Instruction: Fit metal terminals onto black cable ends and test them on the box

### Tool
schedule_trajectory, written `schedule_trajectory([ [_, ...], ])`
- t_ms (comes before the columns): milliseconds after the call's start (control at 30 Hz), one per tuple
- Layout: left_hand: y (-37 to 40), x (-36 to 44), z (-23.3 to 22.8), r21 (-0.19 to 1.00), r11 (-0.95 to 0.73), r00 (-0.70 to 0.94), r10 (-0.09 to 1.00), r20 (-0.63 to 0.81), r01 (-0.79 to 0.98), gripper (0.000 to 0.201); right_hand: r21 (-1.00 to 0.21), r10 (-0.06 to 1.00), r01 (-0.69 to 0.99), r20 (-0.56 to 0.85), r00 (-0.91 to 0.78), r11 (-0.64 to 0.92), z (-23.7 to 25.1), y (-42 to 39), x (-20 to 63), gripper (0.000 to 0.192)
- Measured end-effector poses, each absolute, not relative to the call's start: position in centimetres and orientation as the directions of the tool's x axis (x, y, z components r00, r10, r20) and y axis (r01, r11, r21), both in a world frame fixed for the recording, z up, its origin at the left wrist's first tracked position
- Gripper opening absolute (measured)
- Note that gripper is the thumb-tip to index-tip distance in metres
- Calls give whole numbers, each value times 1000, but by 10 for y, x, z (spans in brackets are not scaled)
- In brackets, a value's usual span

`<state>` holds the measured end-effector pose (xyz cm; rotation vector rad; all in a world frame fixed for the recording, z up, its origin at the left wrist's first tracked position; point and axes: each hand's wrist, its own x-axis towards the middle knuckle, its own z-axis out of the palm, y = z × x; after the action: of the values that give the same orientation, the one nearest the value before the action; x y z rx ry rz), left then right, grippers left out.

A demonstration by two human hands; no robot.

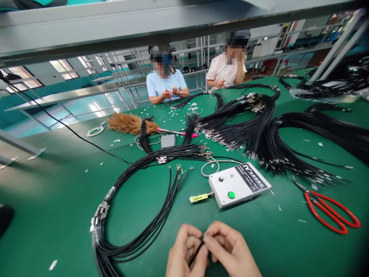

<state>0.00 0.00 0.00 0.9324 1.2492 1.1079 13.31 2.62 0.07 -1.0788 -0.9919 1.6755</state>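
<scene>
My left hand [186,250] and my right hand [229,248] meet at the near edge of the green table [57,207]. Both pinch one thin black wire [197,252] between their fingertips; its ends are hidden by my fingers. To the left of my hands a looped bundle of black cables [138,234] curves away, with bare copper ends [180,169] fanned out. A small grey box [239,184] with a green button and a black knob lies just beyond my hands, with a yellow-green connector [198,197] at its left side.
Red-handled scissors [331,213] lie at the right. Large heaps of black cables [268,134] cover the middle and right of the table. A feather duster [129,124] with a pink handle lies farther back. Two people sit across the table working on wires. A metal shelf beam [144,27] runs overhead.
</scene>
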Motion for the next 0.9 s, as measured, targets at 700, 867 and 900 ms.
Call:
schedule_trajectory([
  [700, 14, 2, 4, 954, 183, -152, 963, -222, -237, 42, -775, 891, 506, 156, -427, 378, 12, 41, 165, 16],
  [867, 16, -2, -1, 957, 208, -122, 964, -235, -201, 38, -398, 779, 677, 419, -466, 619, 20, 45, 159, 14],
  [900, 16, -4, -1, 966, 203, -89, 972, -219, -157, 35, -344, 752, 684, 449, -483, 644, 21, 47, 154, 5],
])
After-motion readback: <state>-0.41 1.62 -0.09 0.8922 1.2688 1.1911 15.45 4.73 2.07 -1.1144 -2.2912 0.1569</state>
